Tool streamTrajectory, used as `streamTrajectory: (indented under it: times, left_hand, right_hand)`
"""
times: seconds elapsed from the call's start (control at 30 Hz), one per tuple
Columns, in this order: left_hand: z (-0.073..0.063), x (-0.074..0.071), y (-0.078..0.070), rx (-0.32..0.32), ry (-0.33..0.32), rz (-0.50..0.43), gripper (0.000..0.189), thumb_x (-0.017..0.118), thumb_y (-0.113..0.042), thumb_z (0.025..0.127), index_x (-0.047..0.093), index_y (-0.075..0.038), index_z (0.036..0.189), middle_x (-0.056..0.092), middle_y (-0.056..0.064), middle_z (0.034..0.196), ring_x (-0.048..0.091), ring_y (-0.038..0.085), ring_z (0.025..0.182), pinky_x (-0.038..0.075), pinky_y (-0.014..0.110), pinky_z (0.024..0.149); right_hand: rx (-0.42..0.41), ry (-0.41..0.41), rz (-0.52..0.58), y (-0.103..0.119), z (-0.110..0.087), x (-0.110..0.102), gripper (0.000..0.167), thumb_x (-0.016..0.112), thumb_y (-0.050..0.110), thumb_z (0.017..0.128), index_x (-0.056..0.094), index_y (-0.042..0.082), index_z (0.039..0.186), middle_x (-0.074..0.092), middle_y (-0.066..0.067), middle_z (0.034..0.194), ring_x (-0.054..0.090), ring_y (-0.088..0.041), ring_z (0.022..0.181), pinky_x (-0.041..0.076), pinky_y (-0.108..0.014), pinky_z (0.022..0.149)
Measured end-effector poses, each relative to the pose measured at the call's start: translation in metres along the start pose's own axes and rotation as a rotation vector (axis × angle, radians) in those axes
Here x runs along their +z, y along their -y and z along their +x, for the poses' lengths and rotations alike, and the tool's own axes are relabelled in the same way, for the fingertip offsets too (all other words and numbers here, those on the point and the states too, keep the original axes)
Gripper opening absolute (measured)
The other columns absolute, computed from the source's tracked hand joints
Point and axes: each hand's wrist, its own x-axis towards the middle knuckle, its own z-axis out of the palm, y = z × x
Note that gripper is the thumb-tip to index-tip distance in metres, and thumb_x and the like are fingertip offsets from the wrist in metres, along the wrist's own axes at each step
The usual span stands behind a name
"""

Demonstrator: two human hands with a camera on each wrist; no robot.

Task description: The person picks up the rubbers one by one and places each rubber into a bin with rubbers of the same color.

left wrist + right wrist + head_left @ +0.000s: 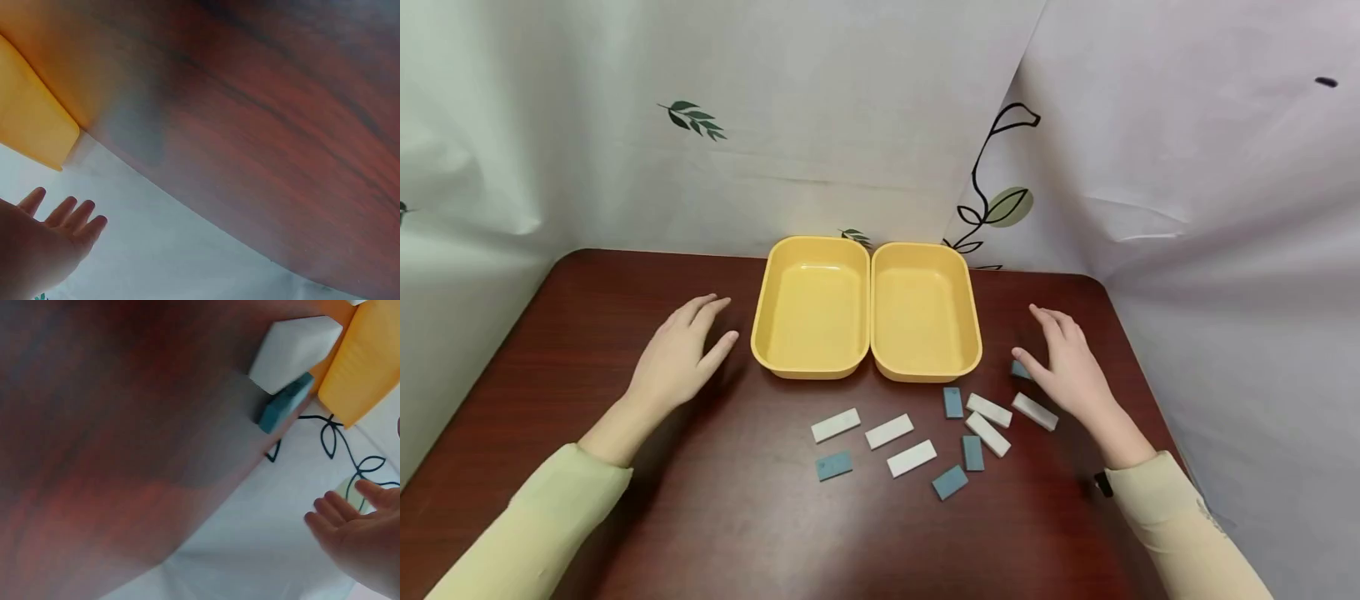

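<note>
Pale sleeves are seen nearest the camera, reaching over the red-brown tabletop. The left hand is spread loosely, with nothing held, beside the left yellow tray; the right hand is likewise extended and unladen. Six white blocks and five blue-grey blocks are scattered on the tabletop, in front and to the right of the trays. One blue-grey block is partly hidden by the right thumb, so it could be knocked if that hand were lowered carelessly. Two white blocks are crowded together; one might be dragged by a grasp at the other. Because the left tray and the right yellow tray are set side by side and unsteadied, both could be shifted by one bump.
</note>
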Motion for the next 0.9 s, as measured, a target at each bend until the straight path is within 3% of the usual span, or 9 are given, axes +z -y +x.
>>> streamTrajectory:
  times: [0.17,0.33,0.43,0.5,0.57,0.63,0.73,0.9]
  left_hand:
    - [0.009,0.004,0.0,-0.06,0.043,-0.173,0.055,0.057,-0.031,0.11,0.048,0.0,0.155,0.048,0.028,0.157,0.043,0.049,0.147,0.035,0.069,0.117]
    - [0.018,0.006,-0.001,-0.155,0.103,-0.478,0.054,0.059,-0.025,0.111,0.045,0.0,0.156,0.047,0.027,0.159,0.045,0.047,0.148,0.038,0.064,0.119]
    - [0.023,0.007,-0.003,-0.199,0.127,-0.653,0.055,0.06,-0.021,0.11,0.043,0.002,0.157,0.047,0.026,0.159,0.047,0.045,0.147,0.047,0.037,0.118]
    - [0.026,0.01,-0.003,-0.214,0.139,-0.737,0.057,0.062,-0.019,0.109,0.041,0.003,0.158,0.047,0.027,0.16,0.048,0.044,0.146,0.048,0.019,0.108]
    - [0.028,0.013,-0.003,-0.228,0.153,-0.802,0.059,0.063,-0.016,0.108,0.039,0.003,0.159,0.047,0.027,0.159,0.053,0.036,0.142,0.047,0.007,0.098]
    - [0.029,0.016,-0.002,-0.24,0.168,-0.865,0.061,0.064,-0.013,0.107,0.038,0.003,0.16,0.047,0.029,0.158,0.057,0.023,0.134,0.049,0.006,0.094]
    - [0.029,0.021,-0.002,-0.257,0.195,-0.913,0.062,0.065,-0.01,0.106,0.037,0.002,0.16,0.047,0.029,0.156,0.056,0.005,0.124,0.052,0.008,0.093]
    - [0.03,0.024,-0.002,-0.274,0.228,-0.901,0.065,0.066,-0.011,0.105,0.035,0.0,0.161,0.045,0.028,0.158,0.055,0.013,0.128,0.051,0.009,0.093]
  right_hand:
    - [-0.012,-0.008,0.077,-0.012,-0.001,0.005,0.07,0.072,0.02,0.102,0.039,-0.001,0.16,0.04,-0.031,0.156,0.036,-0.052,0.145,0.036,-0.072,0.113]
    - [-0.003,-0.012,0.181,-0.022,-0.002,0.01,0.064,0.072,0.014,0.102,0.043,-0.002,0.157,0.046,-0.031,0.151,0.042,-0.051,0.142,0.037,-0.071,0.112]
    - [0.022,-0.011,0.257,-0.026,-0.004,0.012,0.058,0.07,0.01,0.103,0.047,-0.003,0.154,0.052,-0.028,0.144,0.05,-0.046,0.135,0.042,-0.063,0.109]
    - [0.042,-0.003,0.296,-0.028,-0.005,0.012,0.054,0.07,0.01,0.103,0.05,-0.002,0.152,0.056,-0.026,0.14,0.054,-0.043,0.13,0.047,-0.049,0.108]
    - [0.056,0.014,0.325,-0.03,-0.006,0.012,0.05,0.07,0.01,0.104,0.053,-0.001,0.15,0.058,-0.024,0.137,0.057,-0.04,0.127,0.049,-0.032,0.104]
    - [0.073,0.042,0.333,-0.032,-0.007,0.012,0.048,0.07,0.011,0.104,0.055,0.0,0.148,0.059,-0.023,0.137,0.058,-0.039,0.126,0.047,-0.02,0.097]
    - [0.106,0.109,0.347,-0.033,-0.008,0.01,0.048,0.07,0.013,0.104,0.056,0.001,0.148,0.059,-0.023,0.14,0.058,-0.04,0.128,0.046,-0.017,0.093]
    - [0.142,0.199,0.406,-0.038,-0.007,0.009,0.047,0.068,0.014,0.105,0.054,-0.001,0.148,0.058,-0.026,0.143,0.057,-0.041,0.13,0.047,-0.012,0.09]
